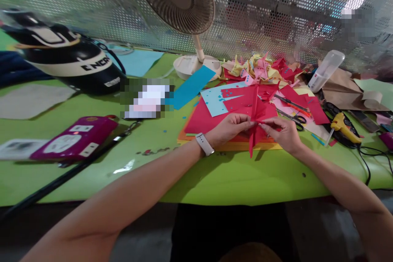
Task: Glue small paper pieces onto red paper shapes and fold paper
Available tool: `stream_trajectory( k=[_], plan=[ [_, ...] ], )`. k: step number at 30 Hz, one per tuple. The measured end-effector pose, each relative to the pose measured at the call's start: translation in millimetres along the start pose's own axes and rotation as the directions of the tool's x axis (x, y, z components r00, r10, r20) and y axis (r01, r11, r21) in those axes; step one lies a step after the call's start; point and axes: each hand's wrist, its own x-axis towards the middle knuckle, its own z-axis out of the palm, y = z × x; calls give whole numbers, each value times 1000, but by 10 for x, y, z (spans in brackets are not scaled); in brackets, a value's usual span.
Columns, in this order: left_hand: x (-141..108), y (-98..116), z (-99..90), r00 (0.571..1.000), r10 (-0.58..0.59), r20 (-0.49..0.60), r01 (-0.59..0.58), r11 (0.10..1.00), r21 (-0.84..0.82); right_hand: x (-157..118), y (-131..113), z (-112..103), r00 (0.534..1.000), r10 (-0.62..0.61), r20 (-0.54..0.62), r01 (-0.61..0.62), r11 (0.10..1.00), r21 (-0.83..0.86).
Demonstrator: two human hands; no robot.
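Green counter [221, 184] below, paper stack [201, 116] on top, folded red paper [252, 143] held up over its near side!
And it's a tight pinch: left hand [225, 129] and right hand [285, 134] close on its middle from opposite sides, fingertips nearly meeting, presumably to keep the folds pressed together while the long ends stick out free.

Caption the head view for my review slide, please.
Left hand and right hand pinch a folded red paper above stacked colored sheets on a green table.
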Motion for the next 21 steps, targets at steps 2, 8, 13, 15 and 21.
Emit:
stream_trajectory(
  k=[2, 8, 13, 15, 21],
  plan=[
    [-5, 7, -3, 1000, -5, 6, 5, 1000, -14, -10, -15, -8, 997, -69, -24, 68, 997, -41],
    [-31, 44, 16, 1000, 24, 16, -23, 999, -28, -33, 52, -39, 972, -235, -6, 230, 956, -181],
    [-42, 57, 31, 1000, 16, 11, -16, 1000, -11, 9, 111, -162, 834, -528, 162, 549, 761, -345],
    [-40, 53, 31, 1000, 14, 14, -14, 1000, -11, 35, 100, -217, 773, -583, 250, 632, 670, -389],
    [-36, 38, 22, 1000, 11, 3, -11, 1000, 5, 80, 35, -284, 660, -660, 359, 739, 484, -469]
  ],
)
